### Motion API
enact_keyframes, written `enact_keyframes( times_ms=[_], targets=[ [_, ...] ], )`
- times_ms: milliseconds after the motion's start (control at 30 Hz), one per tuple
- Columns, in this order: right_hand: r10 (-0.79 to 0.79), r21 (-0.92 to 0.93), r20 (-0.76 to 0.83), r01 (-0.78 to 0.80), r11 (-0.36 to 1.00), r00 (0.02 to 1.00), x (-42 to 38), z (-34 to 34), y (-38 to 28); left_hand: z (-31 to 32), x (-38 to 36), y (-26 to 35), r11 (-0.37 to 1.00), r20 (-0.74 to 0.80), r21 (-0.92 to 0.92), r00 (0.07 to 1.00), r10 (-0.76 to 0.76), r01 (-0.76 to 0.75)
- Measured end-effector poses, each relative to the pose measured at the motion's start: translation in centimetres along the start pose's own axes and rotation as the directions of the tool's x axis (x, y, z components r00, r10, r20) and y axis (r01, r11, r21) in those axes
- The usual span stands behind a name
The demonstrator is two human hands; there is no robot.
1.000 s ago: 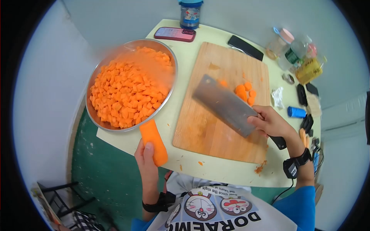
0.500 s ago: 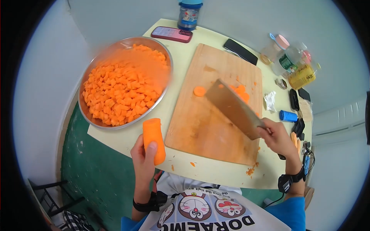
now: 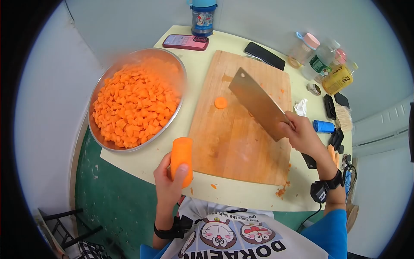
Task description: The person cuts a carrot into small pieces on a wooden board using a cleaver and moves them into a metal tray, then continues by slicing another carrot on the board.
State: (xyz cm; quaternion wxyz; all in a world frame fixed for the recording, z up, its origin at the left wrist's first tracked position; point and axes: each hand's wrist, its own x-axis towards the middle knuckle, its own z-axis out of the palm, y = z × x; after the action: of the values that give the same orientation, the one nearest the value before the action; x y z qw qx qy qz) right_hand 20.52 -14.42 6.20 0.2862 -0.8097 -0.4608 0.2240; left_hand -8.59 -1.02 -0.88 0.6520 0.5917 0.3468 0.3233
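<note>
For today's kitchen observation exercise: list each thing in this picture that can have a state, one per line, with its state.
Left hand: gripping carrot chunk.
Carrot chunk: whole, held upright at the board's near edge.
Right hand: holding cleaver.
Cleaver: raised, tilted over the board.
Cutting board: flat, one carrot slice showing on it.
Steel bowl: nearly full of diced carrot.
Phone: lying flat.
Blue flask: upright.

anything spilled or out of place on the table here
Only small mess: carrot scraps lie off the cutting board near the table's front edge, and one crumb sits below the board. A lone carrot slice rests on it.
</note>
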Motion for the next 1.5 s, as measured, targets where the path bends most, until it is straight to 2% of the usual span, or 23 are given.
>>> enact_keyframes(
  times_ms=[133,200,233,300,367,433,500,567,733,767,833,867,933,1000,1067,1133,1200,1233,1300,1333,1400,1433,1500],
  targets=[
    [-0.013,-0.028,-0.006,0.013,1.000,1.000,-2.6,-1.3,-0.1,1.0,0.5,0.0,0.999,0.029,-0.006,0.999,-0.031,0.031],
    [0.060,-0.029,0.117,-0.057,0.998,0.991,-3.9,-1.8,-0.5,1.5,1.2,-0.4,0.977,0.075,0.202,0.996,0.054,-0.068],
    [0.069,-0.023,0.114,-0.066,0.998,0.991,-4.4,-1.8,-0.6,1.8,1.5,-0.1,0.976,0.085,0.207,0.995,0.050,-0.067],
    [0.024,-0.094,0.171,-0.008,0.995,0.985,-5.2,-1.8,-0.6,2.5,2.2,0.8,0.754,0.275,0.541,0.926,0.259,-0.372],
    [0.056,-0.124,0.178,-0.034,0.992,0.983,-5.8,-1.6,-0.3,3.6,2.4,1.3,0.723,0.306,0.576,0.921,0.242,-0.381],
    [0.017,-0.118,0.157,0.001,0.993,0.987,-6.0,-1.6,0.1,4.7,2.4,1.7,0.686,0.341,0.611,0.914,0.221,-0.394],
    [0.033,-0.161,0.167,-0.006,0.987,0.985,-6.1,-1.5,0.3,5.8,2.5,1.9,0.642,0.378,0.675,0.918,0.123,-0.364],
    [0.048,-0.200,0.177,-0.012,0.980,0.983,-6.2,-1.4,0.6,6.9,2.4,2.1,0.615,0.394,0.696,0.913,0.103,-0.370],
    [-0.031,-0.362,0.188,0.098,0.927,0.982,-6.6,-0.5,1.3,8.3,1.9,1.2,0.530,0.403,0.751,0.909,0.102,-0.393],
    [-0.024,-0.337,0.178,0.084,0.938,0.984,-6.9,-0.3,1.3,8.4,1.8,1.2,0.545,0.381,0.745,0.916,0.129,-0.386],
    [-0.146,-0.426,0.276,0.257,0.867,0.950,-7.7,0.0,1.0,8.3,1.9,1.2,0.538,0.382,0.745,0.913,0.141,-0.395],
    [-0.140,-0.404,0.259,0.239,0.883,0.956,-7.9,0.2,1.1,8.2,2.0,1.2,0.562,0.386,0.728,0.913,0.136,-0.392],
    [-0.116,-0.507,0.278,0.248,0.825,0.954,-8.3,0.6,1.3,7.8,1.9,1.0,0.569,0.410,0.720,0.905,0.111,-0.397],
    [-0.131,-0.485,0.251,0.242,0.840,0.959,-8.2,0.7,0.9,7.5,1.5,0.6,0.683,0.297,0.696,0.955,0.009,-0.222],
    [-0.149,-0.470,0.223,0.240,0.849,0.963,-7.9,0.2,1.1,7.6,1.4,0.4,0.662,0.308,0.713,0.951,-0.003,-0.229],
    [-0.178,-0.285,0.209,0.234,0.930,0.962,-7.7,-0.3,1.8,7.6,1.3,0.4,0.648,0.308,0.727,0.951,-0.010,-0.228],
    [-0.182,-0.244,0.182,0.224,0.944,0.966,-8.3,-0.4,1.7,7.8,1.3,0.6,0.720,0.260,0.682,0.963,-0.068,-0.133],
    [-0.188,-0.221,0.163,0.222,0.950,0.968,-8.6,-0.4,1.5,7.8,1.4,0.4,0.709,0.257,0.693,0.963,-0.077,-0.129],
    [-0.208,-0.227,0.168,0.243,0.943,0.964,-9.2,-0.7,0.8,7.7,1.5,0.2,0.752,0.329,0.616,0.944,0.028,-0.236],
    [-0.225,-0.250,0.172,0.263,0.932,0.959,-9.4,-0.8,0.5,7.4,1.5,0.3,0.746,0.329,0.625,0.944,0.017,-0.231],
    [-0.250,-0.273,0.172,0.290,0.917,0.953,-9.3,-0.5,0.1,7.1,1.2,0.8,0.650,0.382,0.730,0.914,-0.134,-0.210],
    [-0.276,-0.307,0.173,0.318,0.897,0.945,-9.2,-0.5,0.0,7.0,1.2,0.6,0.647,0.382,0.735,0.913,-0.144,-0.206],
    [-0.255,-0.264,0.233,0.314,0.912,0.938,-9.3,-0.6,0.0,7.1,1.1,0.0,0.524,0.466,0.703,0.868,0.173,-0.482]
  ],
)
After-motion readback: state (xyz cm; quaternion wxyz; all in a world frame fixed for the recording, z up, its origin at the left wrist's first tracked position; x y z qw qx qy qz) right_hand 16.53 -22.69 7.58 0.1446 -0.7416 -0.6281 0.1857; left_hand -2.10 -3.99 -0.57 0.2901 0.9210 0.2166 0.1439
